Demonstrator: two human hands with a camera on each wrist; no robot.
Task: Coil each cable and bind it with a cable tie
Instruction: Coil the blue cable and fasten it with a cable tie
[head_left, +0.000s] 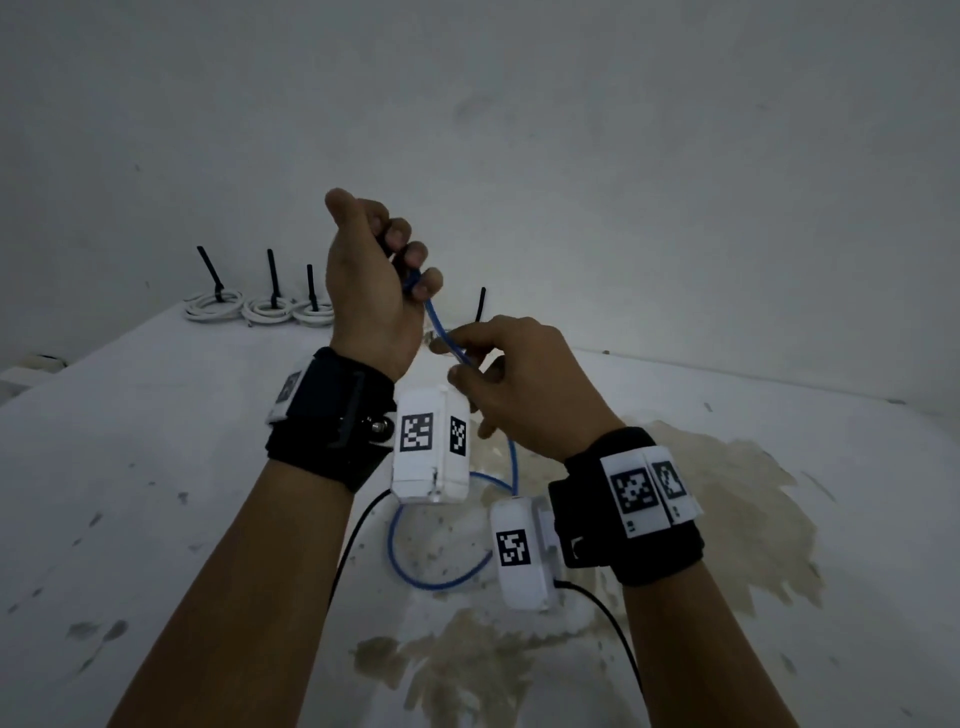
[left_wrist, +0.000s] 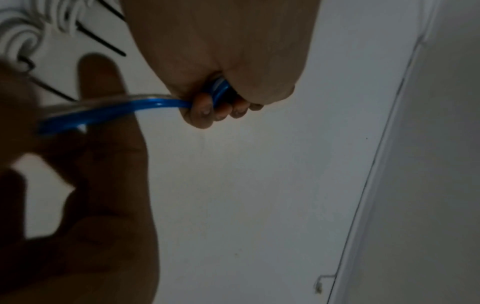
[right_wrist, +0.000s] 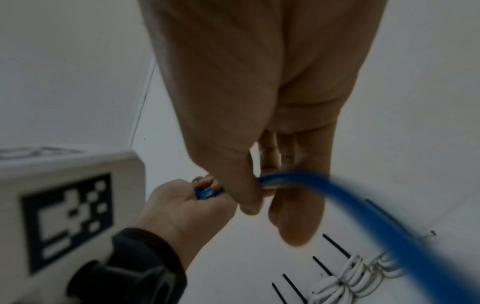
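Observation:
A blue cable (head_left: 441, 332) runs taut between both hands above the white table (head_left: 156, 467). My left hand (head_left: 410, 260) is raised, its fingers curled round the cable's end (left_wrist: 218, 90). Lower and to the right, my right hand (head_left: 462, 358) pinches the cable (right_wrist: 283, 181) between thumb and fingers. Below the right hand the cable hangs down into a loose loop (head_left: 441, 582) lying on the table. A black cable tie (head_left: 480, 306) stands up just behind the right hand; what it is fastened to is hidden.
Three white coiled cables (head_left: 270, 307), each bound with a black tie, sit in a row at the table's back left by the wall, also in the right wrist view (right_wrist: 348, 281). Brown stains (head_left: 727, 493) mark the tabletop on the right.

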